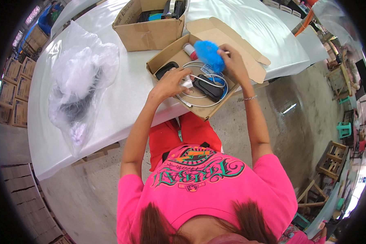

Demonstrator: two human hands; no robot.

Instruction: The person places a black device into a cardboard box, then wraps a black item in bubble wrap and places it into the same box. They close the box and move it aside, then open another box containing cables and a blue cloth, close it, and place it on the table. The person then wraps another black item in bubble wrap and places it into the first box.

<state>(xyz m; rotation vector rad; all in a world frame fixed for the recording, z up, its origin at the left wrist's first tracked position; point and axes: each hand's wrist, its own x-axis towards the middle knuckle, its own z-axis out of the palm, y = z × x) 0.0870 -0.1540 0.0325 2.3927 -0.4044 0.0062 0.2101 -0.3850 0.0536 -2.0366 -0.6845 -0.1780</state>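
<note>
Blue fluffy thing is pinched in the right hand, left hand held kinda open over the cardboard box.

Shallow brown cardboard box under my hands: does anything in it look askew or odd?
The thin white cable lies in loose, uneven loops around and across the black oblong object, so it looks untidy. I see no spill or obvious damage.

Brown cartons stacked at far left — green stool near wooden crate at right.
</note>
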